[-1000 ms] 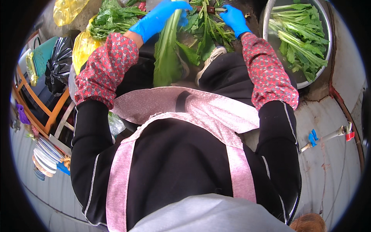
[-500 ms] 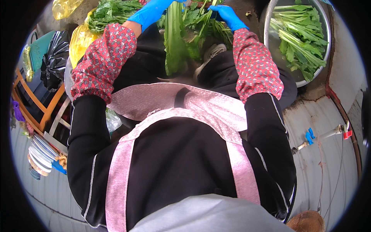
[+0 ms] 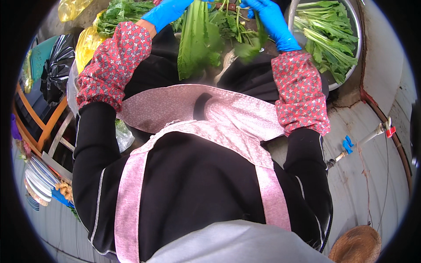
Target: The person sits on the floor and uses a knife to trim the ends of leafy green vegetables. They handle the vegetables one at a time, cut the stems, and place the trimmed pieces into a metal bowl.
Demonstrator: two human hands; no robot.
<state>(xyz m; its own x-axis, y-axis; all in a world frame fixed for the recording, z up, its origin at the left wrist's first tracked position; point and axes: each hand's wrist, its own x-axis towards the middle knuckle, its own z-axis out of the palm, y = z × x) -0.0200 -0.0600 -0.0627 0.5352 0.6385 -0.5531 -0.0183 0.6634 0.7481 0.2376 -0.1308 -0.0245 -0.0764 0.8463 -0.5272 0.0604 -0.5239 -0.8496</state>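
Note:
Both hands wear blue gloves and work at the top of the view. My left hand is closed round the stem end of a bunch of long leafy greens, whose leaves hang down toward me; its fingertips run out at the upper edge. To its right, my right hand is closed in a pinch on a single green leaf, blurred and hanging below the fingers. More loose greens lie on the ground between and beyond the hands.
At right stands a metal basin with leafy greens in water. Another pile of greens lies at far left beside a yellow plastic bag. A black plastic bag, a wooden chair frame and a tap pipe are around me.
My right hand has turned and drawn nearer to me, now with a leaf hanging from it apart from the bunch. My left hand keeps its hold; the view has shifted slightly.

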